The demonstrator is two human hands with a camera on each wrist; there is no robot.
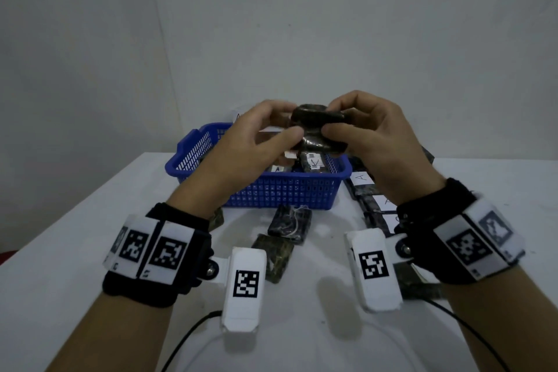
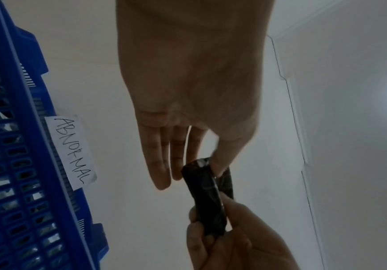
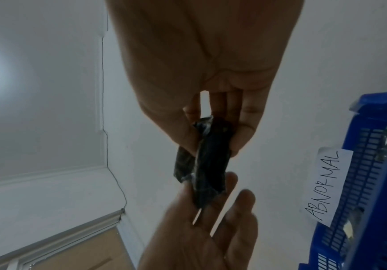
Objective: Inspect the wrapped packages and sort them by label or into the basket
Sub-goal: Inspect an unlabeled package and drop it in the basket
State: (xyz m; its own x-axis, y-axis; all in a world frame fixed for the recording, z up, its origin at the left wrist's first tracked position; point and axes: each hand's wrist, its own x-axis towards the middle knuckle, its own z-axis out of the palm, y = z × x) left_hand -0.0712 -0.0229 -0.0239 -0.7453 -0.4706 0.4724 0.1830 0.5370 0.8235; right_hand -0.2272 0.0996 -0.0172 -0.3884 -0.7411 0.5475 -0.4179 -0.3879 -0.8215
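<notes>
I hold a dark wrapped package (image 1: 320,130) in both hands, raised above the blue basket (image 1: 271,190). It looks like two dark slabs lying together. My left hand (image 1: 287,121) pinches its left end, thumb in front and fingers behind. My right hand (image 1: 338,119) grips the right end the same way. In the left wrist view the package (image 2: 207,197) runs from my left hand (image 2: 194,169) down to the right hand's fingers (image 2: 210,237). In the right wrist view, my right hand (image 3: 213,138) pinches the package (image 3: 208,164). No label shows on it.
A paper label reading ABNORMAL (image 2: 72,151) hangs on the basket's far rim. Several packages (image 1: 312,161) lie inside. Loose dark packages (image 1: 290,223) (image 1: 273,257) lie on the white table before the basket. A row of packages with A labels (image 1: 362,180) runs along its right side.
</notes>
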